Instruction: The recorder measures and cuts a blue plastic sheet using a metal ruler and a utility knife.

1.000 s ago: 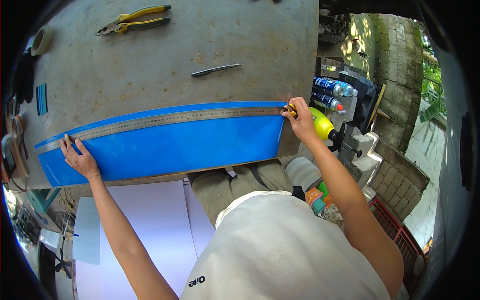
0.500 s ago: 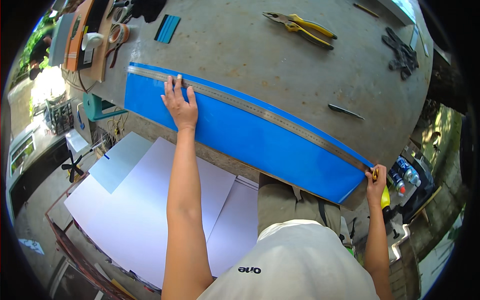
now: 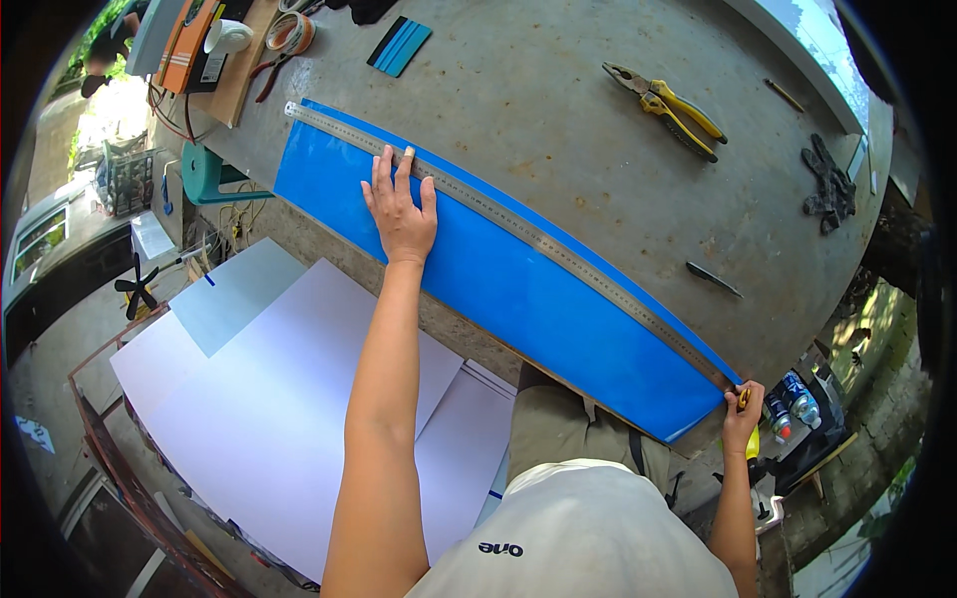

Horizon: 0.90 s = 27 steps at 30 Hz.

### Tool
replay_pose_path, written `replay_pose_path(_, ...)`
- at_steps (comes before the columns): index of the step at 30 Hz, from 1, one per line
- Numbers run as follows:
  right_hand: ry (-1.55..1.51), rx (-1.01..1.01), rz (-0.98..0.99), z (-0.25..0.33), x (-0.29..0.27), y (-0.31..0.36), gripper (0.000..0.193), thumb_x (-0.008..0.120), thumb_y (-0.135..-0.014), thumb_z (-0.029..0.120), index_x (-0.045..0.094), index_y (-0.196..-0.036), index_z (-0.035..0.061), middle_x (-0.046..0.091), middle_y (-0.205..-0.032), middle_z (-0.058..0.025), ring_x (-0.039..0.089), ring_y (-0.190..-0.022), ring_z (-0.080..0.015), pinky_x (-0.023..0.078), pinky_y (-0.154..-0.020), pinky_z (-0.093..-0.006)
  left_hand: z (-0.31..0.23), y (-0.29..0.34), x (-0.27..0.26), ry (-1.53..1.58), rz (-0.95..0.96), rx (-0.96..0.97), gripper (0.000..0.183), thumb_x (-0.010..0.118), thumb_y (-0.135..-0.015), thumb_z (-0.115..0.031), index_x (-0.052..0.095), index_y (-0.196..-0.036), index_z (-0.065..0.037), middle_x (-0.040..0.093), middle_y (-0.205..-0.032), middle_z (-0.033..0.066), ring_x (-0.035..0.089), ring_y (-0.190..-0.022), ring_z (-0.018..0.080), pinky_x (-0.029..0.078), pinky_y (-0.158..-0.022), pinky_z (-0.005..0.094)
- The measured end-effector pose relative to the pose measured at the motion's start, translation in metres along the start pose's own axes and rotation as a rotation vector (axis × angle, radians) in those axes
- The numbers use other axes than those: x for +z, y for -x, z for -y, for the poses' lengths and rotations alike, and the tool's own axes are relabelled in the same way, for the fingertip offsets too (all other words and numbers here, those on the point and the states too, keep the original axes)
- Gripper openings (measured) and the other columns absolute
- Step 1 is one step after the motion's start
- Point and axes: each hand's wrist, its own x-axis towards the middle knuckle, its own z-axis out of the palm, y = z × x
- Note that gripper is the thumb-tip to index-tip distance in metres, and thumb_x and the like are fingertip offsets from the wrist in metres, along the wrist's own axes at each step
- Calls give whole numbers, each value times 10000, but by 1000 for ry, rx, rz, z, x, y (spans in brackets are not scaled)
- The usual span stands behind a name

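A long blue sheet (image 3: 538, 299) lies along the near edge of the grey table. A steel ruler (image 3: 518, 229) runs lengthwise over it, close to its far edge. My left hand (image 3: 404, 214) rests flat on the sheet with fingers spread, fingertips on the ruler toward its left end. One of its fingertips has a pale wrap. At the ruler's right end, my right hand (image 3: 739, 424) is closed around a small yellow-and-black utility knife (image 3: 744, 399). Fingers cover most of the knife, and its blade cannot be made out.
Yellow-handled pliers (image 3: 666, 110), a dark pen-like tool (image 3: 714, 278), a dark glove (image 3: 829, 184) and a blue squeegee card (image 3: 400, 46) lie on the table (image 3: 518, 110). Red-handled cutters (image 3: 271, 78) lie far left. White sheets (image 3: 269, 399) are below left; spray cans (image 3: 797, 401) stand right.
The whole view has shifted and turned slightly. Both hands keep about the same places on the ruler and sheet, the left one flat, the right one closed on the utility knife.
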Motion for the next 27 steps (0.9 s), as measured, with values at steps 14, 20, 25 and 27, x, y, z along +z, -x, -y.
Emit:
replay_pose_path(14,62,-6,-78,29,-31,-12,354,759,-966,113,576,-1258,28,538,-1132,-46,518,-934,-163,436,-892,-284,-1,-5,-8,48,14,-60,669,598,-1026,-431,414,-1606,-154,370,-1682,68,286,-1590,275,157,-1320,549)
replay_pose_path(20,-289,215,139,248,5,-69,585,618,-934,-49,492,-1496,56,565,-1203,-57,524,-932,-150,450,-970,-297,-3,-7,-25,183,95,-106,739,654,-1001,-437,400,-1587,-67,393,-1663,111,294,-1582,319,164,-1308,564)
replay_pose_path(25,-312,58,547,403,101,-122,599,649,-947,-14,472,-1515,56,646,-1144,-79,607,-906,-138,540,-822,-297,8,-24,-42,326,89,-186,749,709,-969,-455,432,-1554,-77,443,-1614,123,365,-1519,346,240,-1216,568)
replay_pose_path(27,-234,65,653,463,143,-141,592,699,-971,48,474,-1518,63,693,-1124,-99,655,-855,-137,567,-748,-308,34,-44,-52,311,56,-227,770,723,-955,-461,431,-1555,-76,441,-1613,124,358,-1524,349,230,-1223,576)
